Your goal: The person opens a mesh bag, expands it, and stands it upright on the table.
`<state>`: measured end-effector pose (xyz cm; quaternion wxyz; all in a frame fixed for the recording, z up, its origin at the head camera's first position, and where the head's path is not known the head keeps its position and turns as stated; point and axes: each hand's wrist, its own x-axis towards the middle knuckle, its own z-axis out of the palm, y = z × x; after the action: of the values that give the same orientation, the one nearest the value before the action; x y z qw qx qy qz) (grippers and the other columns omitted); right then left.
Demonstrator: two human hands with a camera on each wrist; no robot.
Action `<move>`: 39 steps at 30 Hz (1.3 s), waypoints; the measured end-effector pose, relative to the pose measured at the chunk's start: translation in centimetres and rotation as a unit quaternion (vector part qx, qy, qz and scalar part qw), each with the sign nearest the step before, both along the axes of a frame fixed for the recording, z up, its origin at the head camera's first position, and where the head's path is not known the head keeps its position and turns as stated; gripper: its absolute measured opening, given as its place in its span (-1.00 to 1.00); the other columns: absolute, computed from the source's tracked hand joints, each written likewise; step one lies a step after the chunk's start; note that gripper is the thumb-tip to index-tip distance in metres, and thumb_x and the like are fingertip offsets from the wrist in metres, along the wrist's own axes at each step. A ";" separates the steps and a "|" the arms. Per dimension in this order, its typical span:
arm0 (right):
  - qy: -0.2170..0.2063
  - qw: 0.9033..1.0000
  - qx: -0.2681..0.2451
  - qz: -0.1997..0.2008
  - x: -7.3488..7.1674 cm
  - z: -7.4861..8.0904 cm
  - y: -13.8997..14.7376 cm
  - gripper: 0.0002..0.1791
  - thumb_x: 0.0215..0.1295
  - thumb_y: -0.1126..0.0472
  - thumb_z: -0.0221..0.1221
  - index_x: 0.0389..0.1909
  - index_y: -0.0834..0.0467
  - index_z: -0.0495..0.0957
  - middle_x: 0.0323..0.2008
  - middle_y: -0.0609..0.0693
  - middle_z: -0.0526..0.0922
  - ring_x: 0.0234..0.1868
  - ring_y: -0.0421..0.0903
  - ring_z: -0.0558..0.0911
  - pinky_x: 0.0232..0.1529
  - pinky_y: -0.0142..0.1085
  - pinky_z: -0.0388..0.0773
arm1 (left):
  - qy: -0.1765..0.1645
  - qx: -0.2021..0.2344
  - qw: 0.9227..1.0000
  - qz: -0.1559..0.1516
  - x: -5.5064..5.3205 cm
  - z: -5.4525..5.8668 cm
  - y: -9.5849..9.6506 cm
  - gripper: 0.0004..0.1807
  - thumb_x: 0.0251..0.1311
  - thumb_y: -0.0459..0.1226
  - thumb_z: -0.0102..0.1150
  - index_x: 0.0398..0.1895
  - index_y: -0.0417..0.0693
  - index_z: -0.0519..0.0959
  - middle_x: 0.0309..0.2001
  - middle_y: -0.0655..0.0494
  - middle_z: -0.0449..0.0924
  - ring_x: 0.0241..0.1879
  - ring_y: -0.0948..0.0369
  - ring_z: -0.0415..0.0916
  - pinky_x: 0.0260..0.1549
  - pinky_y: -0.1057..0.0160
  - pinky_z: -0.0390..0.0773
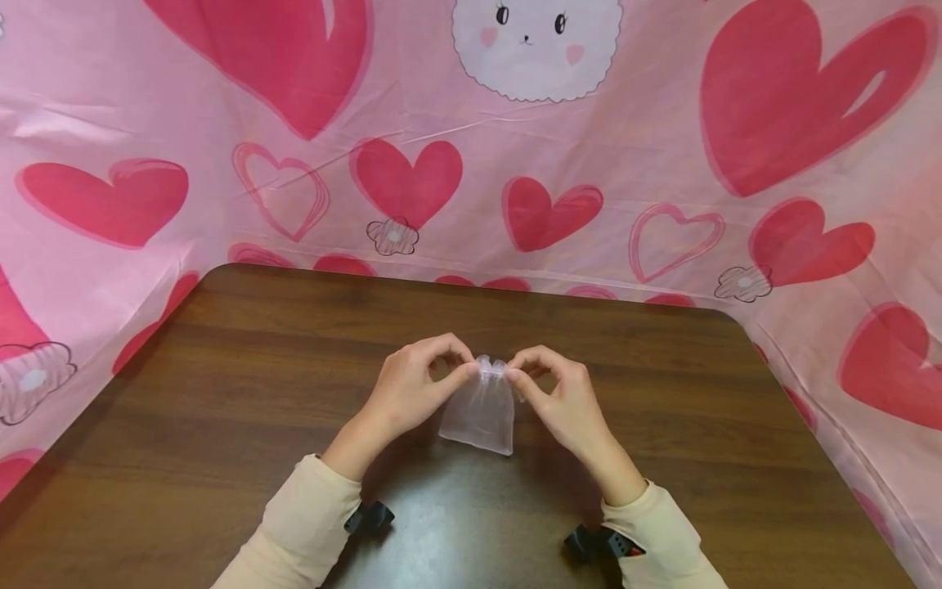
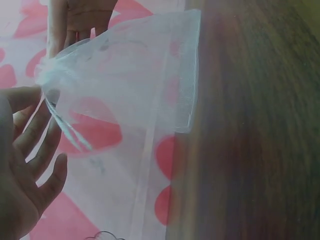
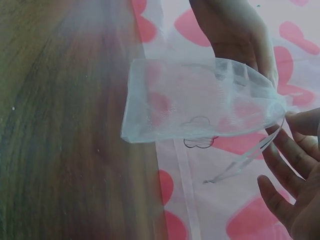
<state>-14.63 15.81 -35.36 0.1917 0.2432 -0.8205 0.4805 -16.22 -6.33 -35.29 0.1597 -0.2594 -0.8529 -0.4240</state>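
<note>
The table (image 1: pixel 648 352) shows 3 edges in the head view: left, far and right. The 2 far corners are rounded. The pink backdrop (image 1: pixel 478 127) stands behind the far edge and along both sides. Both hands are well inside these edges; wood surface extends outward from each hand and forward to the far edge.

The bag (image 1: pixel 478 421), sheer and white, is between the 2 hands, over the middle of the table. Its neck is gathered at fingertip level; its body hangs from the neck, with the bottom edge toward the person. Contact between bag and table cannot be told.

The left hand (image 1: pixel 419 380) pinches the left side of the neck with thumb and forefinger. The right hand (image 1: pixel 559 397) pinches the right side likewise. The hands are apart, separated by the neck. 1 cord (image 2: pixel 67 127) hangs beside the left hand.
</note>
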 end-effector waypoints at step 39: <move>-0.017 0.998 0.054 0.000 -0.7 1.3 2.8 -0.91 0.21 0.32 0.36 -0.35 0.09 0.65 -0.38 -0.16 0.68 -0.30 -0.21 0.62 -0.19 -0.29 0.52 | -0.003 -0.010 1.000 0.019 -0.4 0.4 -1.1 -0.90 0.14 -0.10 0.42 -0.38 0.20 0.66 -0.41 0.38 0.59 -0.36 0.23 0.55 -0.33 0.19 0.48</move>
<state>-15.32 18.61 -34.06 0.1646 0.2450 -0.8487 0.4390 -16.65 -7.41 -34.87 0.1627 -0.2440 -0.8621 -0.4133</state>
